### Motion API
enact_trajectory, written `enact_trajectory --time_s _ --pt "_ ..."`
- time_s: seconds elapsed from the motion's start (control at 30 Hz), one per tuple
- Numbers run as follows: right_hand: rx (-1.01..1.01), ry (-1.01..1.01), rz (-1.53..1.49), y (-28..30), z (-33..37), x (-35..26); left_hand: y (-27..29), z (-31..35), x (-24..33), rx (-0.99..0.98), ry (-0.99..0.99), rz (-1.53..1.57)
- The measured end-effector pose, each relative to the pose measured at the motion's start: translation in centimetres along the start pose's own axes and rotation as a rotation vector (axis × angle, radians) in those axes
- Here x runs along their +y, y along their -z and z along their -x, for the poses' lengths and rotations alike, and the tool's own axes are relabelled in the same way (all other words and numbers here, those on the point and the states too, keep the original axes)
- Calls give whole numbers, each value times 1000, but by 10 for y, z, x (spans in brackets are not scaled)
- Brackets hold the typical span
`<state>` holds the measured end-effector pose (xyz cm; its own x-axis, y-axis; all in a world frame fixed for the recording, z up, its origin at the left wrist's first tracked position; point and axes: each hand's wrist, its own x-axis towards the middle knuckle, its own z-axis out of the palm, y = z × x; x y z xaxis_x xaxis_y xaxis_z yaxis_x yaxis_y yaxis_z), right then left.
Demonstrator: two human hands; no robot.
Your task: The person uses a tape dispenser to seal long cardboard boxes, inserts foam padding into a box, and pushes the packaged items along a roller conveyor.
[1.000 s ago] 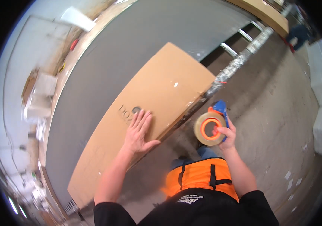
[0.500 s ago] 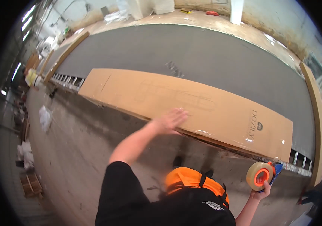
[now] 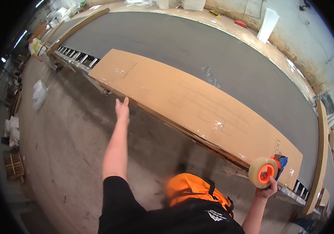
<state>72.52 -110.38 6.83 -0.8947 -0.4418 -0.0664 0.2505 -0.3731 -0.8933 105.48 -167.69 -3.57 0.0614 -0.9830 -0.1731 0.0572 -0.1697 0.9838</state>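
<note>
A long, flat brown cardboard box (image 3: pixel 163 93) lies along the near side of a grey conveyor belt. My left hand (image 3: pixel 123 110) is at the box's near edge, toward its left end, with thumb and fingers apart and nothing in them. Whether the fingertips touch the cardboard I cannot tell. At the box's right end, my right hand (image 3: pixel 267 190) grips a tape dispenser (image 3: pixel 281 162) with a blue body and orange parts. A wide roll of clear tape (image 3: pixel 255 174) is mounted on it. Shiny patches show on the box's top, along with faint printed outlines.
The grey belt (image 3: pixel 245 66) stretches beyond the box, with metal rollers (image 3: pixel 75 56) exposed at its left. Wooden beams (image 3: pixel 320 156) cross both ends. Another person (image 3: pixel 36 47) stands far left. White plastic (image 3: pixel 39 93) and a wooden crate (image 3: pixel 15 167) lie on the floor.
My left hand has gone from the box's top, near its middle, leftward to its near edge. The tape dispenser in my right hand now overlaps the box's right end. The view has turned.
</note>
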Motion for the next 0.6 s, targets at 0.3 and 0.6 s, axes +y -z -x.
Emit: enact_trajectory --time_s 0.3,0.6 --pt "142 -170 -78 -81 -63 67 -162 135 -67 363 -155 -257" --pt "-18 -140 159 -101 -100 96 -86 -20 -37 290 -91 -148"
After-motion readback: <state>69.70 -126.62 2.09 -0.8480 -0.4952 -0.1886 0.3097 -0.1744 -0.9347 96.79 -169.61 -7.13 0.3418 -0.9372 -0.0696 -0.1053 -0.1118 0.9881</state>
